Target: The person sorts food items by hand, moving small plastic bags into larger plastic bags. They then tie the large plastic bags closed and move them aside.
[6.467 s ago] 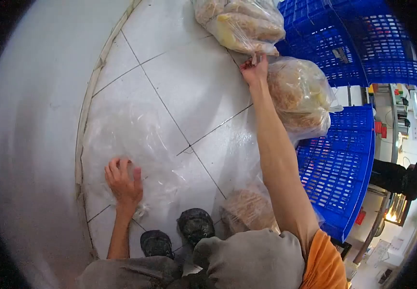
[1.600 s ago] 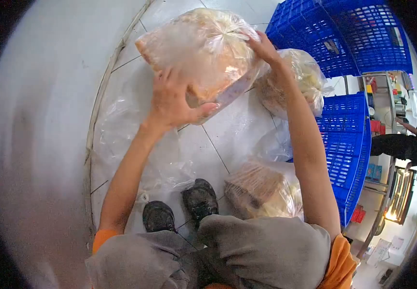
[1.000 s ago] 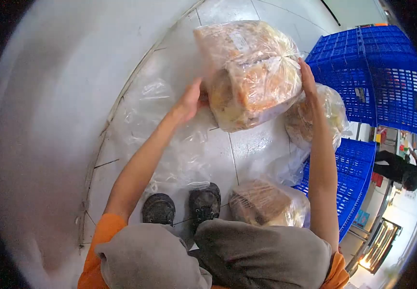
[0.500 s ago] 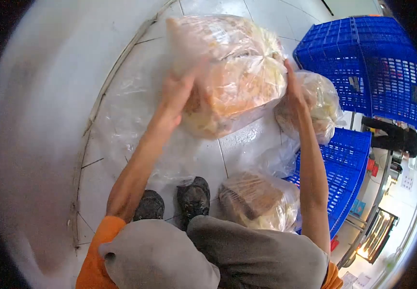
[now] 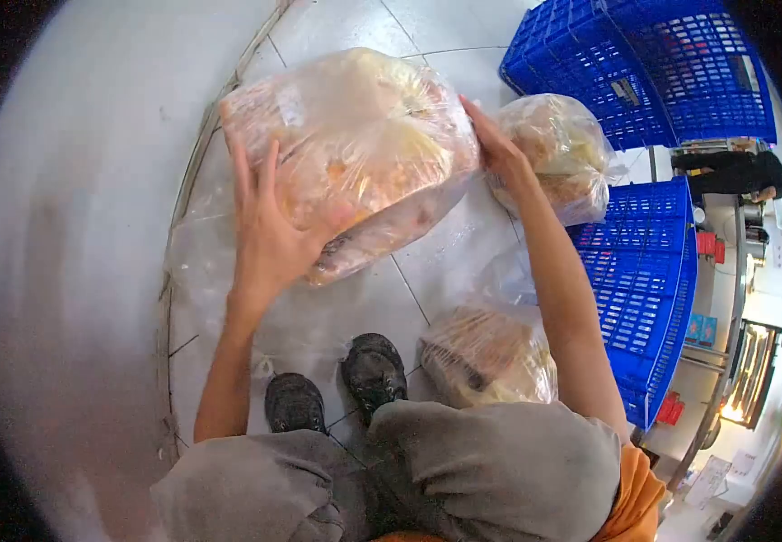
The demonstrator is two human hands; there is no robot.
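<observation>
A large, bulging clear plastic bag (image 5: pixel 364 154) of pale and orange-brown contents, perhaps bread, is between my two hands over the tiled floor. My left hand (image 5: pixel 269 226) presses against its near left side, fingers spread and thumb across the plastic. On the opposite side, my right hand (image 5: pixel 496 144) holds the bag's right edge with its fingers along the plastic. Just past that hand, a second filled plastic bag (image 5: pixel 558 154) sits by the crates. A third filled bag (image 5: pixel 490 352), with something brown inside, lies near my right knee.
Stacked blue plastic crates (image 5: pixel 644 72) stand at upper right, and another blue crate (image 5: pixel 639 280) is below them. A white wall or panel (image 5: pixel 93 253) runs along the left. Loose clear plastic (image 5: pixel 206 262) lies on the floor. A person in dark clothes (image 5: pixel 739 172) is farther right.
The large bag has shifted left and toward me, and its top has turned, with both hands moving along with it. My left hand's fingers are now spread wider. The camera view has shifted.
</observation>
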